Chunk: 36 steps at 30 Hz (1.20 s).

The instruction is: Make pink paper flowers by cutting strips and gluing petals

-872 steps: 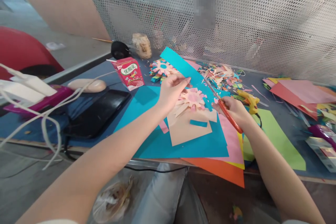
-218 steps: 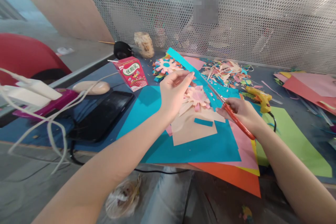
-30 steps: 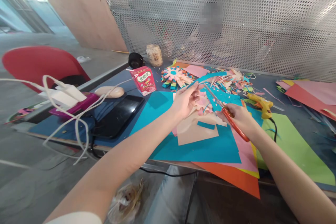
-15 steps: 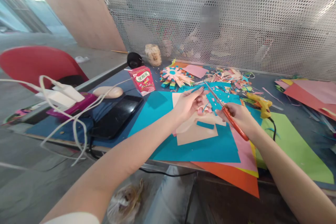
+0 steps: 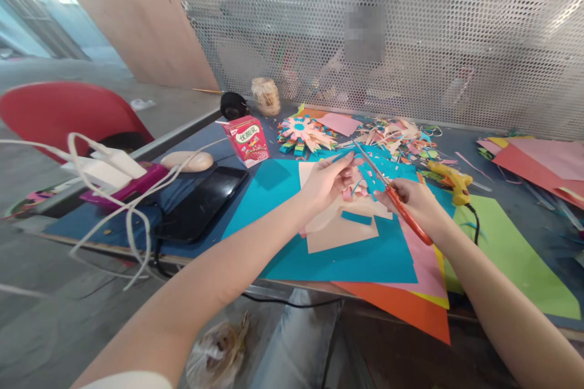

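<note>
My right hand (image 5: 410,200) is wrapped round the red handles of a pair of scissors (image 5: 413,223), whose blades point away and to the left. Just left of the blades, my left hand (image 5: 326,179) pinches a small blue paper strip (image 5: 341,157) between thumb and finger. Below the hands lies a large blue paper sheet (image 5: 292,261) with a beige paper sheet (image 5: 328,238) on it. A cut blue strip (image 5: 356,217) rests on the beige sheet. Blue and pink scraps are scattered under and behind my fingers.
A paper flower (image 5: 303,130) and a scrap heap (image 5: 392,134) lie at the back. At right are a yellow glue gun (image 5: 454,181) and green paper (image 5: 515,255). On the left stand a drink carton (image 5: 247,141), a phone (image 5: 205,203) and a purple power strip with cables (image 5: 150,177).
Both hands, the strip and the scissors hold almost the same place. The view has shifted very slightly.
</note>
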Motion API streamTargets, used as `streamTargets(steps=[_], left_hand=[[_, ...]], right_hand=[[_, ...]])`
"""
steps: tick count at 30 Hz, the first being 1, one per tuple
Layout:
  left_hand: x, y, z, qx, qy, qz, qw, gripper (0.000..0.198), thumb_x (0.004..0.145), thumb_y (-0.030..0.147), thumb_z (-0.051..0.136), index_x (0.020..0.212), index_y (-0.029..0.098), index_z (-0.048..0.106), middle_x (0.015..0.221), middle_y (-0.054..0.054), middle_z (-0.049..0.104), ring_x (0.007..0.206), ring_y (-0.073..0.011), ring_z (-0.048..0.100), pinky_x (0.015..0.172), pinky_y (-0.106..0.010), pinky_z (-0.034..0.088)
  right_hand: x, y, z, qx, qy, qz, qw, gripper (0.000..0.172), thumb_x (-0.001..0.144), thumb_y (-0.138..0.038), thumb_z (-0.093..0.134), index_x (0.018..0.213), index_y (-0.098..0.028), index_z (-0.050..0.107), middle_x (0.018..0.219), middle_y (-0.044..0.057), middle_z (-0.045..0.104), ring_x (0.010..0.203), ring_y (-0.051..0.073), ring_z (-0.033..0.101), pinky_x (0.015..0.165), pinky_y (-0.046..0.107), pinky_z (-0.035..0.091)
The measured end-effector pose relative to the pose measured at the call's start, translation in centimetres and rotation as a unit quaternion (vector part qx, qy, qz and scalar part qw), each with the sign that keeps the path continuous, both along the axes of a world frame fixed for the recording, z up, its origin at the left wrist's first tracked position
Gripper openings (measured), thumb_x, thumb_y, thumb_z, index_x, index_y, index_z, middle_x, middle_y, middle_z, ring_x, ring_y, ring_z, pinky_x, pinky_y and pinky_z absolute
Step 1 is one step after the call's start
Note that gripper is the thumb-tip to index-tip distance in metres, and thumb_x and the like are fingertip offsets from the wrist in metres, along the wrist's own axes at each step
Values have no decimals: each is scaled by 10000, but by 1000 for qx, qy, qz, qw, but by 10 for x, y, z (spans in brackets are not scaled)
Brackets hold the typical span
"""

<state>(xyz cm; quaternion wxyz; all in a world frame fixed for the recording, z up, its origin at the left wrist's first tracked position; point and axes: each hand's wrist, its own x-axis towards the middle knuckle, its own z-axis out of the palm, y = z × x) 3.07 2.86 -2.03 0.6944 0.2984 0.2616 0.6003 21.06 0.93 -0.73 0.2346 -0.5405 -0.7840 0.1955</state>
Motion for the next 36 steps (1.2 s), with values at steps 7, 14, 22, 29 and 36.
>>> streamTargets(steps=[7, 14, 22, 29, 36], left_hand=[[1, -1, 2, -2, -20, -7, 1000, 165, 758, 189, 654, 617, 107, 630, 640, -19, 619, 473, -22, 403, 456, -183, 316], [1, -1, 1, -5, -13, -8, 1000, 184, 756, 205, 663, 605, 104, 632, 623, -16, 608, 468, -26, 406, 453, -190, 322], [-3, 2, -1, 8, -6, -16, 1000, 151, 742, 203, 675, 627, 108, 654, 657, -29, 635, 477, -28, 435, 453, -182, 347], [-8, 2, 7, 42, 71, 33, 996, 112, 685, 197, 693, 604, 132, 649, 625, -14, 627, 484, -37, 426, 479, -193, 336], [-17, 4, -4, 319, 529, 4, 787, 183, 667, 255, 677, 841, 227, 724, 793, -41, 699, 762, -177, 585, 718, -270, 410]], right_hand=[[0, 0, 1, -5, -19, -3, 1000, 419, 727, -599, 496, 628, -195, 456, 583, 11, 554, 544, 135, 490, 510, 249, 314], [0, 0, 1, -17, -7, -3, 1000, 450, 712, -633, 498, 621, -195, 446, 557, -2, 513, 535, 126, 461, 510, 245, 310], [0, 0, 2, 34, -26, -19, 999, 536, 688, -690, 485, 523, -193, 371, 481, -44, 326, 494, 78, 278, 450, 227, 228], [0, -3, 8, 31, 17, -36, 999, 518, 664, -661, 534, 519, -192, 369, 494, -49, 294, 497, 75, 260, 448, 231, 214], [6, 3, 5, 71, 18, -48, 996, 464, 701, -584, 531, 534, -199, 333, 514, -49, 294, 508, 77, 266, 468, 230, 214]])
